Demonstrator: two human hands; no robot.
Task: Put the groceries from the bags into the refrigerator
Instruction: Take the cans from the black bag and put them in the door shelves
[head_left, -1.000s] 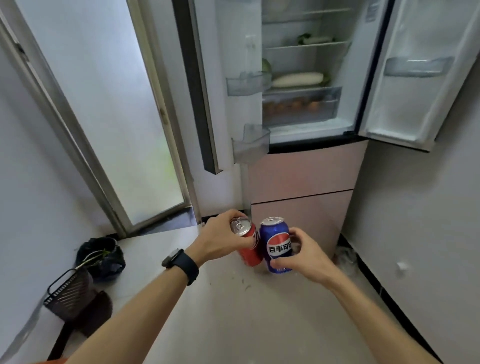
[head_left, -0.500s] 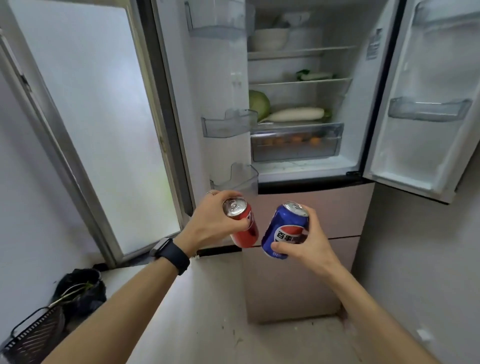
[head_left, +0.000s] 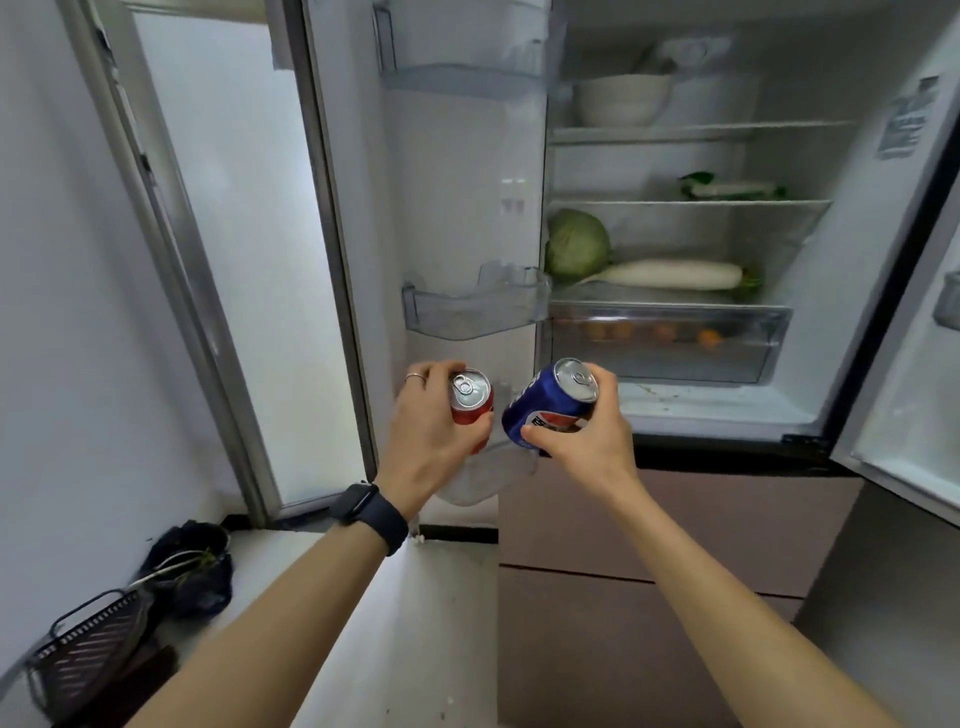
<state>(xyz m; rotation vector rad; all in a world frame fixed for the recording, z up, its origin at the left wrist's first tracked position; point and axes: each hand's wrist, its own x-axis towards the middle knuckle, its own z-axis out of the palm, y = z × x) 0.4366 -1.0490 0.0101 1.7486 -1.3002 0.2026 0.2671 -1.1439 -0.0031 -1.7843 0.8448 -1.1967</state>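
Observation:
My left hand (head_left: 431, 436) grips a red soda can (head_left: 470, 397) upright, just above the lowest bin of the refrigerator's left door (head_left: 488, 480). My right hand (head_left: 587, 439) holds a blue Pepsi can (head_left: 545, 410), tilted with its top toward the right. Both cans are side by side, a little apart, in front of the open refrigerator (head_left: 675, 405). Inside lie a green cabbage (head_left: 576, 244), a white radish (head_left: 670, 274), a white bowl (head_left: 621, 98) on the top shelf and orange fruit in the clear drawer (head_left: 670, 338).
The left door has an empty middle bin (head_left: 472, 306) and an upper bin (head_left: 462, 78). The right door (head_left: 909, 415) stands open at the right edge. A black bag (head_left: 192, 566) and a dark wire basket (head_left: 88, 644) sit on the floor at lower left. Pink drawers (head_left: 675, 519) lie below.
Both hands have risen with the cans from floor level toward the refrigerator's left door. The blue can has tilted over. My view has lifted onto the shelves.

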